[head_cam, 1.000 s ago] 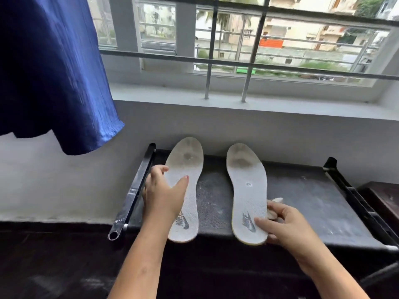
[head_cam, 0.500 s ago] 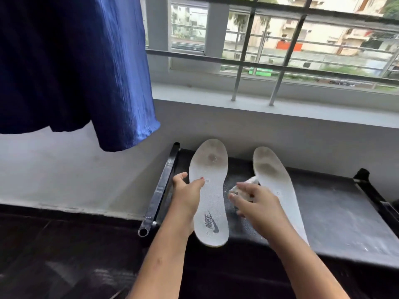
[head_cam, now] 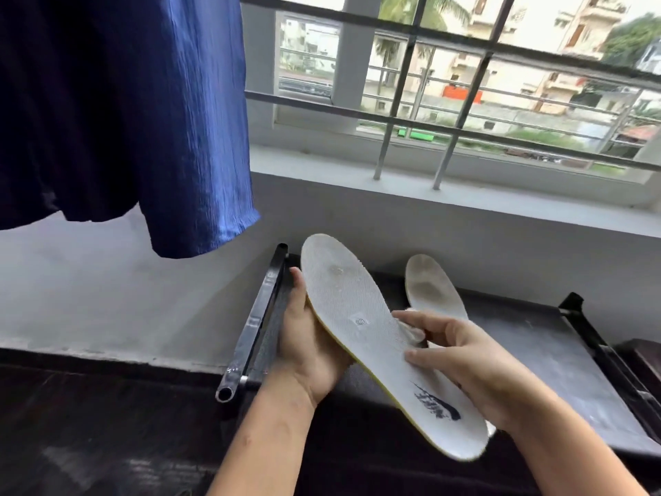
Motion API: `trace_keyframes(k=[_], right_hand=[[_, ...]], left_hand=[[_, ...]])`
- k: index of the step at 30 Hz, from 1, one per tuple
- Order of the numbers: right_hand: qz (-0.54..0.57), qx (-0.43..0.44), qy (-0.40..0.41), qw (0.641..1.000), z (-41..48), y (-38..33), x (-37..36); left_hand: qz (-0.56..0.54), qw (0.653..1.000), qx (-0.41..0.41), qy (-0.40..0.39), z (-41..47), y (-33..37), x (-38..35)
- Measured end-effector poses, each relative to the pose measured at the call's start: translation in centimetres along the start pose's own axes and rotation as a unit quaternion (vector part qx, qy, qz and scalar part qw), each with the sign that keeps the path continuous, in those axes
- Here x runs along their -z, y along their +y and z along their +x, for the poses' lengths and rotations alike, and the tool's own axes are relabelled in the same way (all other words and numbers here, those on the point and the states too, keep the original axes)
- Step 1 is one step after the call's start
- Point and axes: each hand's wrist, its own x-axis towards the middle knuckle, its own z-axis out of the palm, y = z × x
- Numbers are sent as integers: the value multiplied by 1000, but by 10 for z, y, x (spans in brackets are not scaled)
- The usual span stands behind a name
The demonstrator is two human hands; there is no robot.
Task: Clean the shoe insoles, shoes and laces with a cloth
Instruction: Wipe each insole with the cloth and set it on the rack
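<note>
- A dark blue garment (head_cam: 125, 112) hangs above and to the left of the shelf, clear of it.
- A barred window (head_cam: 465, 84) sits over a pale ledge (head_cam: 447, 198), above and behind the shelf.
- The shelf (head_cam: 558, 359) is a dark, dusty slab on a black metal frame, set against the grey wall under the ledge.
- One insole (head_cam: 379, 338) is lifted off the shelf's left end, tilted, toe toward the wall, heel with a dark logo toward the person.
- The other insole (head_cam: 434, 286) lies flat on the shelf, further back, near the wall.
- The left hand (head_cam: 311, 345) cups the raised insole from below, fingers curled round its left edge, over the shelf's left rail.
- The right hand (head_cam: 472, 363) rests on top of the raised insole, fingers pinching a small white cloth (head_cam: 413, 329) against its right edge.
- The cloth is mostly hidden by the fingers.
</note>
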Motion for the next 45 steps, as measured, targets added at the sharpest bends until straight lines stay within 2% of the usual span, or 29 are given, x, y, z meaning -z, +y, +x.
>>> trace_keyframes(k=[4, 7, 9, 10, 12, 13, 15, 18, 21, 25, 26, 30, 35, 38, 41, 45], right_hand=[[-2, -6, -80, 997, -24, -8, 12], [-40, -18, -70, 997, -32, -12, 8], [-128, 8, -11, 992, -29, -11, 7], [-183, 36, 51, 981, -26, -10, 10], [-274, 101, 186, 938, -15, -12, 14], [-286, 141, 235, 918, -10, -17, 13], [-281, 212, 271, 896, 0, -31, 5], [-308, 264, 256, 878, 20, -46, -12], [-357, 265, 204, 873, 42, -48, -23], [-493, 304, 196, 791, 63, -45, -33], [-502, 314, 191, 783, 66, -44, -35], [-489, 333, 184, 785, 69, -37, -40], [-436, 373, 162, 803, 61, -31, -51], [-430, 354, 169, 813, 61, -30, -54], [-444, 354, 216, 794, 66, -39, -48], [-472, 331, 216, 788, 70, -38, -53]], left_hand=[[-97, 993, -56, -24, 1, -13, -7], [-124, 990, -52, -39, 1, -15, -11], [-136, 989, -47, -25, 1, -16, -15], [-145, 988, -48, -15, 2, -18, -15], [-155, 986, -57, 0, 3, -19, -17], [-155, 986, -62, 3, 4, -20, -17], [-149, 986, -74, 1, 7, -21, -16], [-130, 988, -87, -10, 10, -20, -14], [-120, 987, -102, -6, 7, -16, -17], [-110, 986, -128, -11, 12, -15, -12], [-108, 986, -130, -3, 13, -16, -11], [-103, 986, -134, 1, 16, -19, -10], [-76, 988, -137, 16, 16, -20, -9], [-72, 989, -132, 13, 16, -20, -9], [-69, 990, -126, -1, 15, -19, -12], [-62, 990, -125, -6, 13, -21, -14]])
